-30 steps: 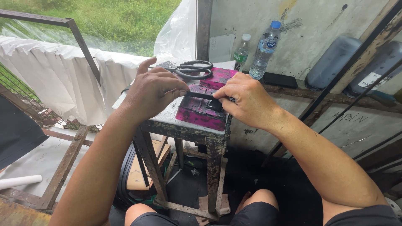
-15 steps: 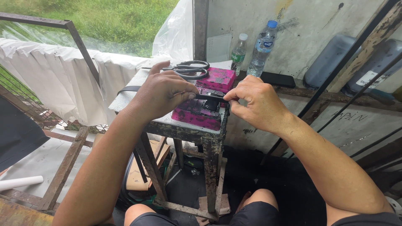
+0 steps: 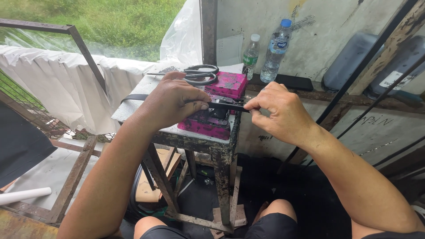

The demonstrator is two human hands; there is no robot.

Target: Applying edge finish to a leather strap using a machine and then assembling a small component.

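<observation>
So the black strap (image 3: 228, 105) is the thing to watch here. It's stretched flat across the top of the pink block (image 3: 208, 124), and its long axis runs pretty much straight from one hand to the other, left to right across the stand. The far end trails off past the left wrist as a dark band lying on the white tabletop (image 3: 133, 108).

The left hand (image 3: 175, 104) is curled down over the strap, thumb and forefinger closed on it right at the block, the rest of the fingers folded in. The right hand (image 3: 279, 113) has the other end pinched between thumb and fingertips, just off the right edge of the block, knuckles up. So both hands are closed on the same strap, with a short bare run of it showing between them. Neither is really nearer, it's in both grips.

Just beyond the left knuckles there's a pair of black-handled scissors (image 3: 199, 74) lying flat, next to a second pink block (image 3: 228, 84). Further out past the right hand, two clear plastic bottles (image 3: 275, 46) stand against the wall. Everything sits on a rusty metal stand (image 3: 221, 155).
</observation>
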